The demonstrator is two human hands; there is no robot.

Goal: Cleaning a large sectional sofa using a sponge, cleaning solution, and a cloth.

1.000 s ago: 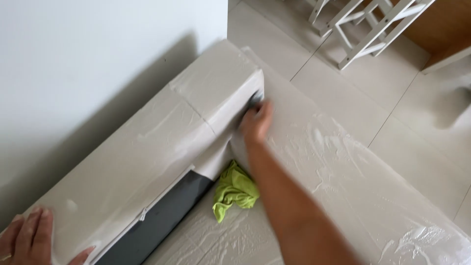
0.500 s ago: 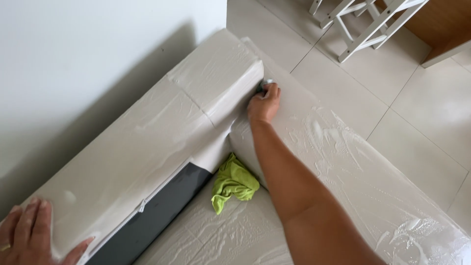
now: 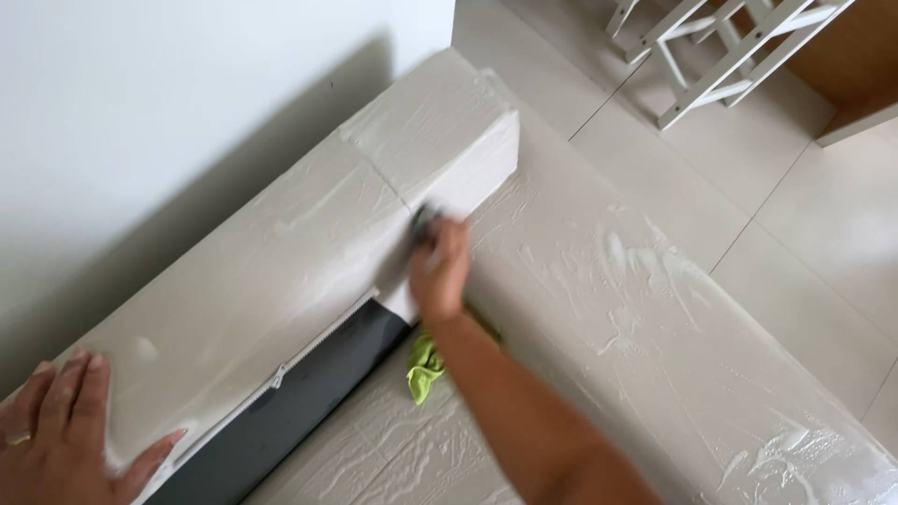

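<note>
R hand point(image 3: 440, 266) grips dark tool point(image 3: 426, 220), soapy cushion point(image 3: 281, 271).

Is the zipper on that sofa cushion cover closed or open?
Partly open. Along the back cushion cover, the zipper gapes below, showing the dark inner cushion. The zip's far end hides behind the right hand.

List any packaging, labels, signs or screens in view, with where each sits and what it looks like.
No labels, signs or screens show.
Clear plastic wrap: the only packaging, wrinkled and glossy, covering the beige sofa seat and backrest.
Open zip: on the backrest front, a dark grey panel showing beneath.
Green cloth: crumpled on the seat, under the right forearm.
Right hand: at the backrest front, on a small dark thing.
Left hand: flat on the backrest.
</note>
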